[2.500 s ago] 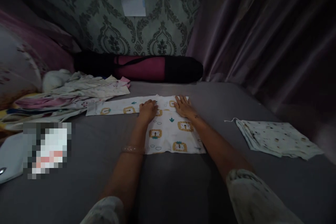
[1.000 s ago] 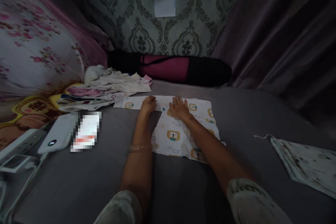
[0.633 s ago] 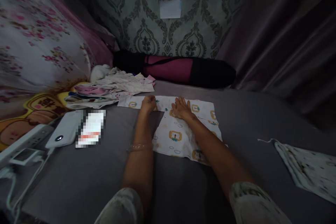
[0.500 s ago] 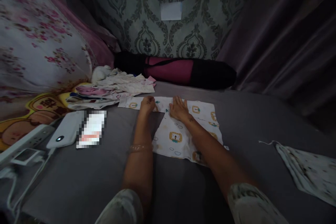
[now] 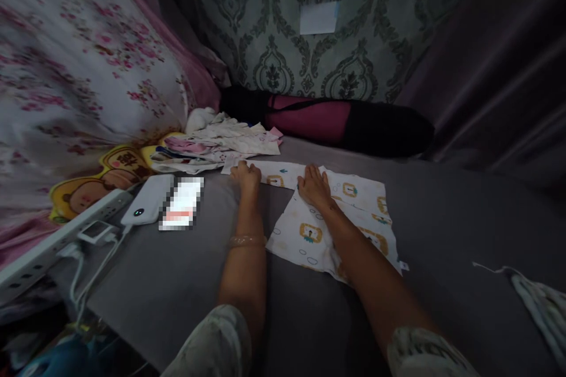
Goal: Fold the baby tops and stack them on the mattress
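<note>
The white printed garment (image 5: 311,232) lay on the grey sheet (image 5: 177,283), in the middle of the scene. Its wide part was at the near right, rather flat, and its narrow part, maybe a sleeve or a leg, was stretched to the left. The right hand (image 5: 315,185) was open, with fingers almost straight, and rested on the cloth where the two parts met; it grasped nothing. The left hand (image 5: 246,175) touched the narrow part near its left end with bent fingers; whether it pinched the cloth, I could not tell. The spreading seemed mostly done, while the narrow part was not folded onto the wide one. Beyond its left end lay a loose clothes pile (image 5: 230,138).
</note>
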`<action>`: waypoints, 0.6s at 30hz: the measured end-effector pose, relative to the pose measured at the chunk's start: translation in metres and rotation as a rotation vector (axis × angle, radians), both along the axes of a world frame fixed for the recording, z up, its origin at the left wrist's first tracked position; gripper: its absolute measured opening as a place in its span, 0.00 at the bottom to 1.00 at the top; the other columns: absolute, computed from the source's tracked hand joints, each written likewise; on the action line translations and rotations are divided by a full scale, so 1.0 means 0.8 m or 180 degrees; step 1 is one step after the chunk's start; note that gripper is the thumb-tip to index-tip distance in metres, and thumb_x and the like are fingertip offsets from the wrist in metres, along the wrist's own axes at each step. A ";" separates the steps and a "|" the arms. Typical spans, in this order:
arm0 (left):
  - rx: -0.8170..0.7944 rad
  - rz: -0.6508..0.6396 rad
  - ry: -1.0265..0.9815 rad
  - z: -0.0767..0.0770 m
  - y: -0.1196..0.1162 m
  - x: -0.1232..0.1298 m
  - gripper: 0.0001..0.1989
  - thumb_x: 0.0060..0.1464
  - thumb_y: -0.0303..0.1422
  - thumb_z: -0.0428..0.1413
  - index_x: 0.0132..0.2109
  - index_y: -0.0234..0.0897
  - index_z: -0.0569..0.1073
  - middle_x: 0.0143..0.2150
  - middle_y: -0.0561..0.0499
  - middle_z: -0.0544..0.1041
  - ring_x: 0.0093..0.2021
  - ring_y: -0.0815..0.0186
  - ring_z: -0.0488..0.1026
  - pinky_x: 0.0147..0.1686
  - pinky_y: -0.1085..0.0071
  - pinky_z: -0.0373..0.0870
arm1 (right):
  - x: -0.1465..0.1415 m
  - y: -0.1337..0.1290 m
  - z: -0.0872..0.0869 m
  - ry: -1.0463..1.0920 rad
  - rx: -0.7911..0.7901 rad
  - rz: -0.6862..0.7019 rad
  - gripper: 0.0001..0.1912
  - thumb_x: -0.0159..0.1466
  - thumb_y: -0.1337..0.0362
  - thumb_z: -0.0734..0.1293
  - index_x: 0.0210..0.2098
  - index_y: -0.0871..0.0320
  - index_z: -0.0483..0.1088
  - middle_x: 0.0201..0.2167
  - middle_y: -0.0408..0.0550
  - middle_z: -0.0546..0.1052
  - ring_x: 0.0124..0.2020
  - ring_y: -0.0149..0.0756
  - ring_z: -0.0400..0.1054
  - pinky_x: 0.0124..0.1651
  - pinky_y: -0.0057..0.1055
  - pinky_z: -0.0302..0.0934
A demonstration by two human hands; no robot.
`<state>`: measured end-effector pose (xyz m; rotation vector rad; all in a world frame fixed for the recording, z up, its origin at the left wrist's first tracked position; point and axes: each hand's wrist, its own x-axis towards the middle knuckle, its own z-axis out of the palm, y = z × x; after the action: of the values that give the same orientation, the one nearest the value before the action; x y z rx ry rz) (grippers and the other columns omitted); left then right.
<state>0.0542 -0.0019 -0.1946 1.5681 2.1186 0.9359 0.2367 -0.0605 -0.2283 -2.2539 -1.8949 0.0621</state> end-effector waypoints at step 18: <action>0.0013 0.1318 -0.0167 -0.006 0.004 -0.011 0.41 0.50 0.29 0.57 0.65 0.21 0.48 0.59 0.23 0.65 0.62 0.40 0.61 0.57 0.49 0.59 | 0.005 0.004 0.016 0.0139 -0.0457 0.0068 0.34 0.71 0.55 0.46 0.70 0.71 0.47 0.72 0.58 0.47 0.72 0.45 0.38 0.71 0.46 0.32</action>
<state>0.0457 0.0016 -0.1995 1.1077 2.4523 1.0929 0.2410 -0.0571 -0.2156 -2.3022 -1.9500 0.2564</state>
